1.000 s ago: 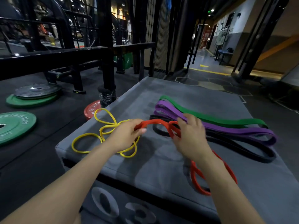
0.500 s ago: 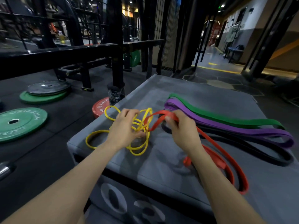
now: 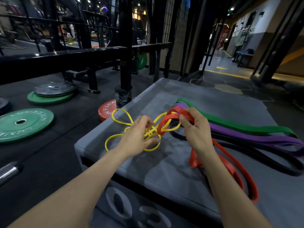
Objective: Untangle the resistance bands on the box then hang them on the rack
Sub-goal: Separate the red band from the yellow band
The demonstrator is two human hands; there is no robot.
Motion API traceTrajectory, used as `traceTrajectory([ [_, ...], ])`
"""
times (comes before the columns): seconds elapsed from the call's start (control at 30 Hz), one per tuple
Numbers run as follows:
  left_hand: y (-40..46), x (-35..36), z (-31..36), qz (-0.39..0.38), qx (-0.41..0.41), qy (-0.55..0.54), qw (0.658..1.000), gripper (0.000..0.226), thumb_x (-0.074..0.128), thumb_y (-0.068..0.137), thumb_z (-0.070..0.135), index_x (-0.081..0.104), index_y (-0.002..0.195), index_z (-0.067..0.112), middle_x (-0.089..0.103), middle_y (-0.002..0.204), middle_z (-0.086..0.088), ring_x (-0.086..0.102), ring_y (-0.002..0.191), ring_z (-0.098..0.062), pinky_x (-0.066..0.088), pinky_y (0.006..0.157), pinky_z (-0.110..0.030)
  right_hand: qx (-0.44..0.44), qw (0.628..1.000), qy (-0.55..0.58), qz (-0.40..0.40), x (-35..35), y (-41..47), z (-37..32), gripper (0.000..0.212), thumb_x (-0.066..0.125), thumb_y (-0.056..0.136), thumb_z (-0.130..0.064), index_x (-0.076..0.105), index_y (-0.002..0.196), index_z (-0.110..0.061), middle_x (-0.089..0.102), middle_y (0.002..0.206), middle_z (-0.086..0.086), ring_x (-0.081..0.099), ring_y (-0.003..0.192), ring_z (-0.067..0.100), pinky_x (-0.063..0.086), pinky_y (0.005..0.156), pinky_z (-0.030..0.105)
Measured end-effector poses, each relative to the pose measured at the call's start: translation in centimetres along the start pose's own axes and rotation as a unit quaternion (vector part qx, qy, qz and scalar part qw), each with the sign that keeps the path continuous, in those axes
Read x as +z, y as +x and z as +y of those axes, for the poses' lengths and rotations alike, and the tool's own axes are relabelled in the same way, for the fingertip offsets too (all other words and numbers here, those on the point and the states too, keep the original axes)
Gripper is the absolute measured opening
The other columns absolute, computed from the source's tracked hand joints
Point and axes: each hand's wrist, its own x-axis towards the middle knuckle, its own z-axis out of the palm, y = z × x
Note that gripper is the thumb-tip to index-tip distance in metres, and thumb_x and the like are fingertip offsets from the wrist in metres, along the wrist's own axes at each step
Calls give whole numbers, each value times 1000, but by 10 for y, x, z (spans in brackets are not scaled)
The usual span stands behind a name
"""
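On the grey padded box (image 3: 172, 170) a thin yellow band (image 3: 120, 117) lies knotted in several loops, threaded through a loop of the wider red band (image 3: 236, 163). My left hand (image 3: 138, 137) pinches the yellow knot at its middle. My right hand (image 3: 195, 129) grips the red band's upper loop, lifted off the box. The rest of the red band trails down the box toward me. Green (image 3: 246, 127), purple (image 3: 256, 139) and black (image 3: 256, 157) bands lie flat side by side on the right.
Weight plates lie on the black floor to the left: a large green plate (image 3: 23, 124), a stacked pair (image 3: 52, 92) and a red plate (image 3: 107, 109) beside the box. A black steel rack (image 3: 125, 51) stands behind the box. A barbell end (image 3: 8, 171) shows at the lower left.
My right hand has lifted the red loop higher and to the right, stretching the yellow band through it. My left hand stays on the yellow knot.
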Motion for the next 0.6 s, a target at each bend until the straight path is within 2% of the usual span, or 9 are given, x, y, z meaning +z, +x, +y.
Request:
traceTrajectory([
  [0.07,1,4,2,-19,12,33,999,51,75,72,39,48,110,19,46,107,7,50,103,-16,44,86,-39,-1,1000,4,-10,-1,-1,-4,7,55,89,-7,59,84,-11,51,64,-11,45,56,-2,36,57,10],
  [0.17,3,14,-3,-79,15,115,990,56,71,76,42,48,122,21,48,122,3,47,116,-19,43,92,-38,-7,999,31,-31,-3,-3,-9,14,56,89,-5,60,83,-17,56,68,-9,47,59,-3,38,61,7],
  [0.23,4,20,-7,-103,19,106,989,51,70,77,41,54,121,22,47,124,0,46,118,-21,42,96,-38,-11,998,53,-39,-5,-5,-12,19,56,89,-4,59,81,-20,56,69,-4,47,63,3,38,61,10],
  [0.33,5,20,-9,-103,10,16,994,27,63,82,31,65,105,19,55,109,-8,51,105,-24,42,95,-40,3,997,71,-27,-8,-3,-12,24,54,89,0,60,78,-20,53,65,-6,45,58,1,37,56,9],
  [0.43,7,3,-6,-78,-53,-63,994,14,53,90,22,58,88,10,57,85,-6,53,81,-18,47,82,-39,35,998,7,45,-14,5,-3,18,56,87,-2,63,84,-19,56,65,-10,49,58,0,42,64,18],
  [0.5,7,-12,-3,-53,-122,-155,979,16,50,93,15,49,77,14,50,69,2,49,61,-7,46,61,-22,76,991,-45,101,-19,9,7,17,56,86,-7,66,90,-21,61,71,-4,57,70,13,47,73,33],
  [0.53,8,-17,-3,-45,-145,-206,967,20,50,94,13,47,74,16,47,64,4,46,54,-4,41,55,-20,93,986,-67,119,-20,9,10,18,55,86,-10,66,92,-22,63,75,-1,59,76,21,48,77,38],
  [0.6,9,-23,-4,-28,-176,-300,937,27,53,91,13,47,66,18,45,57,5,44,48,-5,38,53,-24,106,980,-105,129,-20,8,11,19,53,86,-13,65,96,-24,64,82,3,60,84,32,48,78,42],
])
